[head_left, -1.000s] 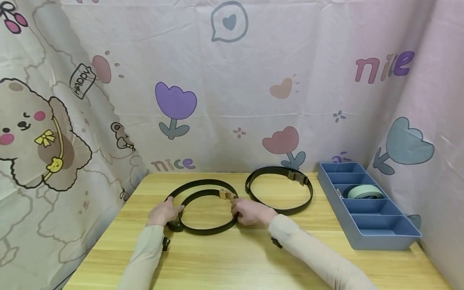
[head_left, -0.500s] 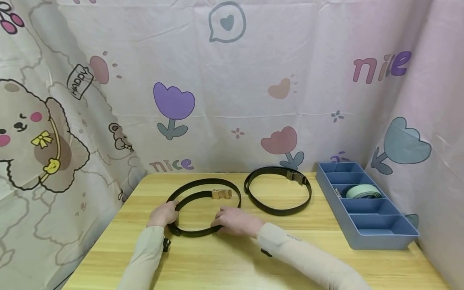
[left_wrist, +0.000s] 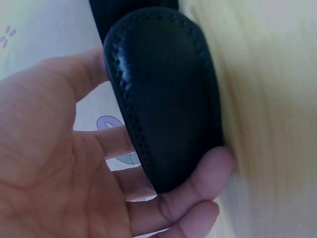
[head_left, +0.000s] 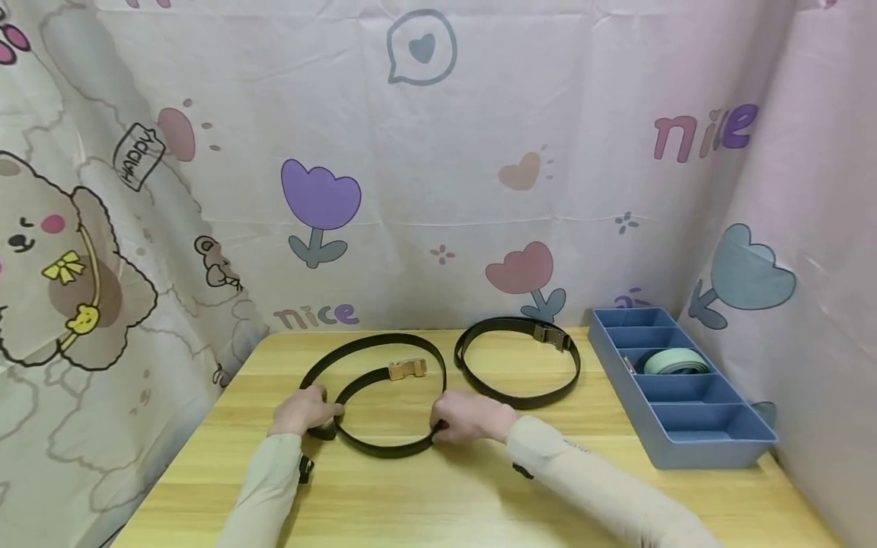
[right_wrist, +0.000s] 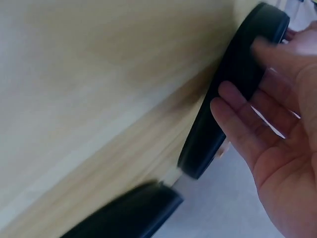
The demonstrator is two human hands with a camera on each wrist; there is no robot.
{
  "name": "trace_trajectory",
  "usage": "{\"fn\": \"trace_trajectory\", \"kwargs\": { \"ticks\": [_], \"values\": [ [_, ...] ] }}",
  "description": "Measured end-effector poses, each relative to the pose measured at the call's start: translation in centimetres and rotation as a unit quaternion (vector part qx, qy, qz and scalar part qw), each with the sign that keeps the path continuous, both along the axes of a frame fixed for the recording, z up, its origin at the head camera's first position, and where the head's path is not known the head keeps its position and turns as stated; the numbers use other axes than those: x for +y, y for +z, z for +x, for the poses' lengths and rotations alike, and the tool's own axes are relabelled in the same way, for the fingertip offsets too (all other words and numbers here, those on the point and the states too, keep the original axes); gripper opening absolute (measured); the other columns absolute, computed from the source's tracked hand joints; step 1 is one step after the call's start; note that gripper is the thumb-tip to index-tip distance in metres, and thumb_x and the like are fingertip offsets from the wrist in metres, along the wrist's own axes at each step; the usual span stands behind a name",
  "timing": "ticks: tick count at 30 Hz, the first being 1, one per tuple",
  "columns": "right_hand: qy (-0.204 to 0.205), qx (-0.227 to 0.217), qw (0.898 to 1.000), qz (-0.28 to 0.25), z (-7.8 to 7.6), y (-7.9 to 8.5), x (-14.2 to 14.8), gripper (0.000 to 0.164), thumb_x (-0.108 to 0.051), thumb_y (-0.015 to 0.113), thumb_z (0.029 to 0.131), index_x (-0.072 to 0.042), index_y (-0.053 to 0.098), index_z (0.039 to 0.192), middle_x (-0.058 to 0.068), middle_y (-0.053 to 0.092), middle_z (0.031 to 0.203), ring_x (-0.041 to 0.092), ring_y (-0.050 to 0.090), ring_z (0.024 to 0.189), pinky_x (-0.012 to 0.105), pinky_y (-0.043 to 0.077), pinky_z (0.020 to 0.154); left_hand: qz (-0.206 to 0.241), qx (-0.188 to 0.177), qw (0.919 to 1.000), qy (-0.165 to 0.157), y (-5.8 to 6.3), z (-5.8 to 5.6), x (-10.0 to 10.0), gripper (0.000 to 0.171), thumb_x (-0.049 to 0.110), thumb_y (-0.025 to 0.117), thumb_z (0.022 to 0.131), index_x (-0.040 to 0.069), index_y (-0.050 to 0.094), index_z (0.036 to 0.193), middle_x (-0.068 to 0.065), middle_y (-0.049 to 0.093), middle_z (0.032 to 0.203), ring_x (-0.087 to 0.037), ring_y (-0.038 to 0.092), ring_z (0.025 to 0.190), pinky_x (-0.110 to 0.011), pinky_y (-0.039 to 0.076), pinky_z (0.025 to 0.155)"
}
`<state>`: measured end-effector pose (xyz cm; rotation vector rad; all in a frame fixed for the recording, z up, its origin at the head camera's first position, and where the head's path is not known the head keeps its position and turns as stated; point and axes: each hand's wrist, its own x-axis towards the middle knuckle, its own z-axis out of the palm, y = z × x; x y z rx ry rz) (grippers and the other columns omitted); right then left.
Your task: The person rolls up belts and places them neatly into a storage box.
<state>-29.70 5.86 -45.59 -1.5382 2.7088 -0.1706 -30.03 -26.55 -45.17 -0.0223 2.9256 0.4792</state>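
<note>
A black belt lay in a loose spiral on the left half of the worktop, its strap standing on edge, so its long axis curved round rather than running straight. Its gold-coloured buckle was the inner end, lying inside the outer turn with its length roughly left to right and its free end pointing right. From there the strap ran left, curved along the near side to the right hand, then arched over the far side towards the left hand.

The left hand's grip was closed round the outer end, whose rounded, stitched tip pointed upward in the left wrist view. The right hand's grip was closed on the strap at the spiral's right side.

Well apart to the right, a blue divided tray held a rolled pale-green belt in its middle compartment. A second black belt, coiled, lay between.
</note>
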Motion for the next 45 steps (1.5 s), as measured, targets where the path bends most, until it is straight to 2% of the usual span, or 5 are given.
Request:
{"fn": "trace_trajectory", "kwargs": {
  "ticks": [13,22,31,37,45],
  "values": [
    [-0.093,0.004,0.995,-0.039,-2.4,0.0,2.5,0.01,-0.02,0.071,0.09,-0.018,0.075,0.081,-0.008,0.072,0.08,0.003,0.063,0.071,0.021,0.052,0.068,0.026,0.002,0.9996,-0.009,-0.2,0.0,0.2,0.058,0.032,0.062,0.088,-0.005,0.049,0.131,-0.021,0.066,0.101,-0.029,0.062,0.074,-0.044,0.051,0.065],
    [0.01,-0.025,1.0,-0.014,1.2,-0.5,-2.7,0.038,-0.021,0.065,0.094,-0.017,0.062,0.131,-0.002,0.067,0.124,0.009,0.063,0.111,0.021,0.048,0.096,0.054,0.014,0.9984,-0.011,-0.6,0.3,1.2,0.052,0.015,0.059,0.087,-0.007,0.044,0.132,-0.033,0.062,0.103,-0.022,0.061,0.043,-0.033,0.049,0.041],
    [-0.003,-0.033,0.999,-0.036,1.2,-0.9,-2.4,0.032,-0.049,0.073,0.083,-0.018,0.075,0.089,-0.01,0.063,0.089,-0.002,0.054,0.076,0.009,0.043,0.069,0.053,-0.01,0.998,0.034,-0.7,0.1,0.1,0.094,0.062,0.048,0.093,-0.012,0.025,0.148,-0.04,0.049,0.132,-0.024,0.06,0.048,-0.035,0.048,0.047],
    [-0.054,-0.079,0.995,-0.019,-0.6,-0.9,0.0,0.04,-0.058,0.075,0.076,-0.023,0.059,0.064,-0.013,0.055,0.081,-0.001,0.045,0.067,0.013,0.04,0.057,0.045,-0.004,0.9973,0.059,-0.4,-0.2,-0.5,0.102,0.071,0.046,0.089,-0.011,0.022,0.144,-0.031,0.063,0.099,-0.027,0.057,0.063,-0.037,0.042,0.051],
    [-0.115,0.008,0.993,-0.003,-2.0,-0.3,1.5,0.016,-0.034,0.073,0.087,-0.019,0.074,0.084,-0.007,0.066,0.095,0.009,0.062,0.083,0.027,0.052,0.077,0.041,-0.004,0.9978,0.051,-0.5,-0.2,-1.3,0.1,0.061,0.049,0.092,0.0,0.0,0.155,-0.031,0.066,0.096,-0.032,0.062,0.065,-0.039,0.046,0.053]
  ]
}}
